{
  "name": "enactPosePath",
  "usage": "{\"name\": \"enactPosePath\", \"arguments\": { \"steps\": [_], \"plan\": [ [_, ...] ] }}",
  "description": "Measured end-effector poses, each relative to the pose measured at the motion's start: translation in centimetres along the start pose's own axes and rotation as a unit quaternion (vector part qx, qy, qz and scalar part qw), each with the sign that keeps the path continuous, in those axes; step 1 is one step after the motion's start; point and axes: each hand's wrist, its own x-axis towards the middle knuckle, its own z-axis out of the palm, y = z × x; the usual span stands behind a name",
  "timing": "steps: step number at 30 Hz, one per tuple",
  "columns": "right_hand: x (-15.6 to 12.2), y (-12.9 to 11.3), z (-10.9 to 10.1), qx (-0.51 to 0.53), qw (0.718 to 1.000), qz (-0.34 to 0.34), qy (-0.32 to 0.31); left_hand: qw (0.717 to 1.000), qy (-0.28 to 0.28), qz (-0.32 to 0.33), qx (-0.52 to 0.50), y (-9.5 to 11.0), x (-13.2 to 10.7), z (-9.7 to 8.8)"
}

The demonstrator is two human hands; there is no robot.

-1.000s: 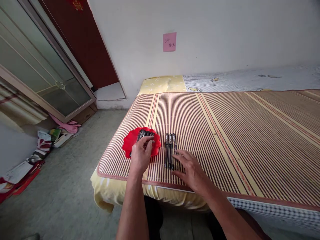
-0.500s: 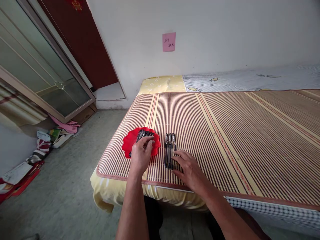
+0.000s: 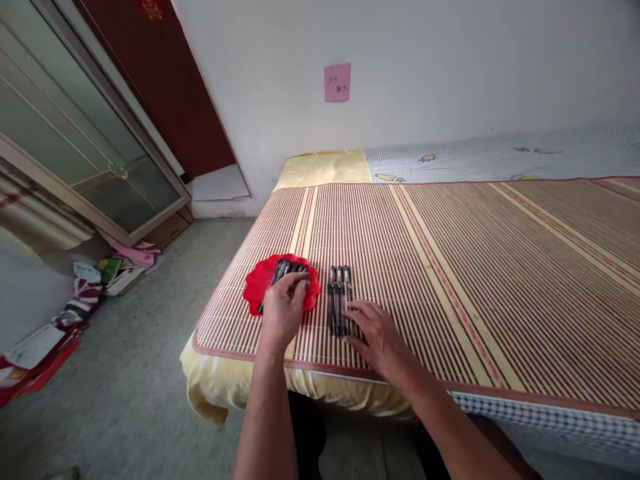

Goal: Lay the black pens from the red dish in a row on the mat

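Note:
A red scalloped plate point(image 3: 257, 287) lies on a striped bamboo mat point(image 3: 450, 267) near the bed's front left corner. Several black pens point(image 3: 286, 268) lie in the plate. My left hand point(image 3: 281, 311) rests over the plate, its fingertips pinched on one of those pens. Three black pens point(image 3: 339, 300) lie side by side on the mat just right of the plate. My right hand point(image 3: 377, 337) lies flat on the mat with fingers spread, its fingertips touching the near ends of the three pens.
The bed's front edge with a yellow sheet point(image 3: 235, 393) runs below my hands. A pink note point(image 3: 337, 83) is stuck on the white wall. A glass-door cabinet point(image 3: 85, 153) and scattered papers point(image 3: 60, 313) are on the floor to the left.
Both hands stay almost where they were; my right hand has drawn slightly closer to the row of three pens.

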Motion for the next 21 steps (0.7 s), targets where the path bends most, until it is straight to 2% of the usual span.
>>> {"name": "enactPosePath", "arguments": {
  "steps": [8, 14, 21],
  "plan": [
    [-0.1, 0.0, 0.0, -0.012, 1.000, 0.001, 0.003, 1.000, 0.000, -0.002, -0.006, -0.1, 0.0, 0.0],
    [0.1, -0.7, 0.1, -0.028, 0.998, -0.039, 0.029, 1.000, 0.000, 0.002, 0.002, 0.0, 0.0, 0.0],
    [0.3, -1.1, 1.1, -0.066, 0.996, -0.050, 0.013, 1.000, -0.002, 0.006, 0.003, -0.1, 0.1, 0.1]
  ]
}}
